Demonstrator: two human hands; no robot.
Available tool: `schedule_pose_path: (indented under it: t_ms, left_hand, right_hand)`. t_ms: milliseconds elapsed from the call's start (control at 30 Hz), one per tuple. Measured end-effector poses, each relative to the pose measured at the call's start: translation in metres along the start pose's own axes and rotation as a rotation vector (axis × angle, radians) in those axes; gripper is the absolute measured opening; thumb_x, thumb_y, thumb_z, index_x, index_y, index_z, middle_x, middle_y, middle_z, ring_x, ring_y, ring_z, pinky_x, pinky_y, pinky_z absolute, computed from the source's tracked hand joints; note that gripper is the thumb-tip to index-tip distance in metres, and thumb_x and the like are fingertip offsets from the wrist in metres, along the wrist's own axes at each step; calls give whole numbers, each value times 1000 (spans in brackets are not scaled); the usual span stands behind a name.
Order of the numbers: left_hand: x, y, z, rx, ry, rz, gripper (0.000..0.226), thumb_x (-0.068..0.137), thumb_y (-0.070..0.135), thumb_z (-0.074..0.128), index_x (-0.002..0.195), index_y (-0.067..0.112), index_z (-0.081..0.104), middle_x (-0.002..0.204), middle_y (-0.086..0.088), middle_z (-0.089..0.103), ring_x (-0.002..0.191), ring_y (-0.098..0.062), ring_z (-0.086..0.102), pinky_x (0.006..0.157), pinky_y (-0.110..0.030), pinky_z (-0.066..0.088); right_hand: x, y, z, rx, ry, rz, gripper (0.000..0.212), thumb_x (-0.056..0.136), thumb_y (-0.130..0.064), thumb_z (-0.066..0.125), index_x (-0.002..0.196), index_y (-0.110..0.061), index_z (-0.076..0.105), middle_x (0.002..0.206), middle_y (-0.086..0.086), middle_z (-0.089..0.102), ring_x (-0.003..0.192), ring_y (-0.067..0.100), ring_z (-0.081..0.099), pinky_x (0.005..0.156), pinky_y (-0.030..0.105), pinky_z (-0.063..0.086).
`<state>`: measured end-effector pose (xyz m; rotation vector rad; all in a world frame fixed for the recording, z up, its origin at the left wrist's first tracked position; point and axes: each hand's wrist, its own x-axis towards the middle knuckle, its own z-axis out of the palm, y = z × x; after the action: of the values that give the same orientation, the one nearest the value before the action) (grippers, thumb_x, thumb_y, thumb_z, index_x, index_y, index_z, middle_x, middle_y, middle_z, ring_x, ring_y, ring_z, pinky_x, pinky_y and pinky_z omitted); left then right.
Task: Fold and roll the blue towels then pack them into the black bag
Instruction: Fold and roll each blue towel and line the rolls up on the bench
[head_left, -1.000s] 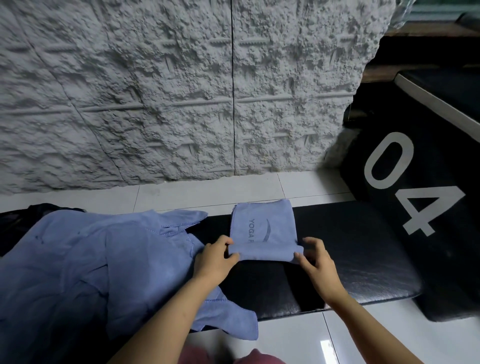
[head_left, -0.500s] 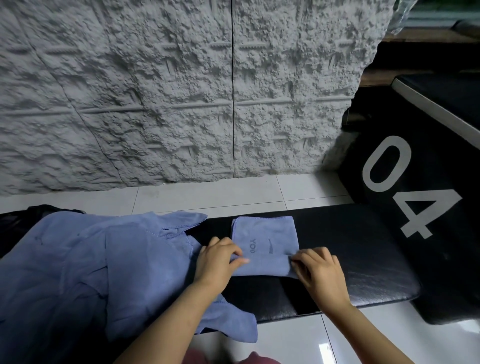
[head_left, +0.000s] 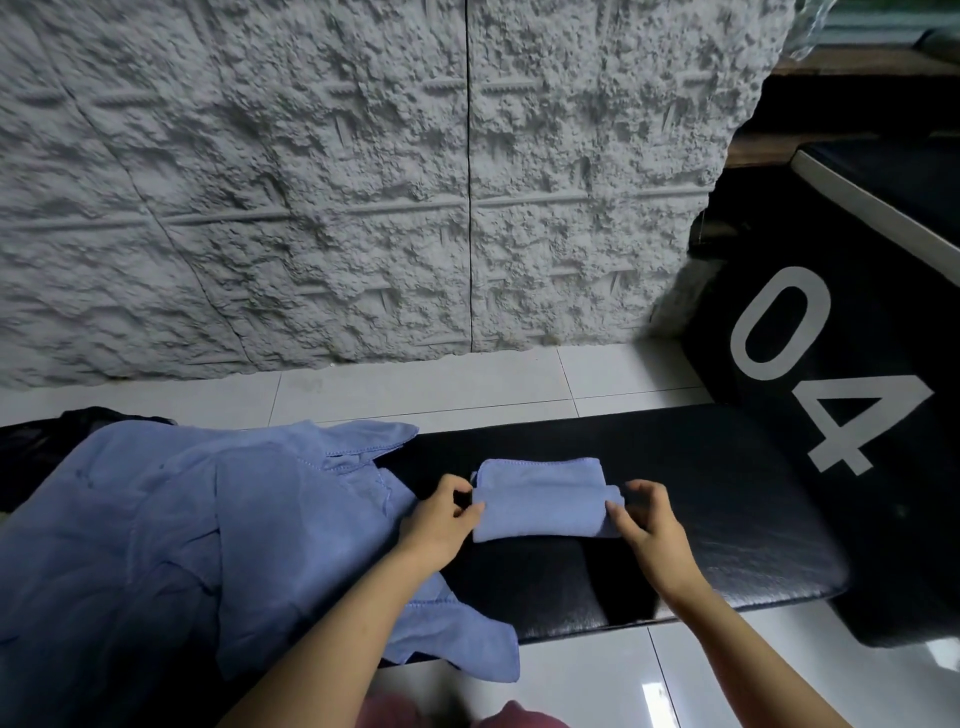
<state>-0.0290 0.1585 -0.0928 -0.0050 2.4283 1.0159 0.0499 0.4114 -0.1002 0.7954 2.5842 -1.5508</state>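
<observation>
A folded blue towel (head_left: 540, 499) lies on the black padded bench (head_left: 701, 488), its near part rolled into a thick tube and a short flat flap left at the far side. My left hand (head_left: 441, 519) pinches the roll's left end. My right hand (head_left: 644, 519) holds the right end with thumb and curled fingers. A heap of loose blue towels (head_left: 197, 530) covers the bench's left part. A dark crumpled thing, perhaps the black bag (head_left: 57, 436), peeks out behind the heap at far left.
A rough grey stone-textured wall (head_left: 363, 182) stands behind the bench. White floor tiles (head_left: 415, 384) run between wall and bench and below it. A black block marked 04 (head_left: 831, 395) stands at the right.
The towel's near edge has been rolled away from me; the flat part with the printed lettering is now shorter and the lettering is hidden. Both hands moved forward with the roll.
</observation>
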Motion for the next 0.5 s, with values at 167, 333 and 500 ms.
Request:
schedule_pose_path:
  t_ms: [167, 333, 500]
  left_hand:
    - [-12, 12, 2, -100, -144, -101, 9, 93, 24, 50, 87, 18, 53, 75, -4, 60, 56, -11, 51, 54, -21, 44]
    - [-21, 26, 5, -256, -281, -335, 19, 92, 22, 45, 82, 12, 58, 70, -8, 64, 45, -9, 42, 43, -19, 23]
    - [-29, 31, 12, -503, -485, -470, 13, 96, 18, 44, 91, 8, 51, 61, -4, 69, 40, -7, 40, 41, -16, 20]
  right_hand:
    - [-4, -24, 4, 176, 130, 153, 55, 81, -44, 70, 118, -15, 42, 98, -1, 61, 90, 23, 64, 78, 37, 52]
    - [-30, -29, 39, 454, 174, 204, 56, 88, -33, 64, 133, -11, 39, 117, 3, 56, 98, 22, 64, 82, 37, 55]
    - [-30, -47, 76, 64, 129, 17, 51, 96, -27, 49, 145, -23, 35, 131, 8, 52, 119, 29, 49, 97, 38, 40]
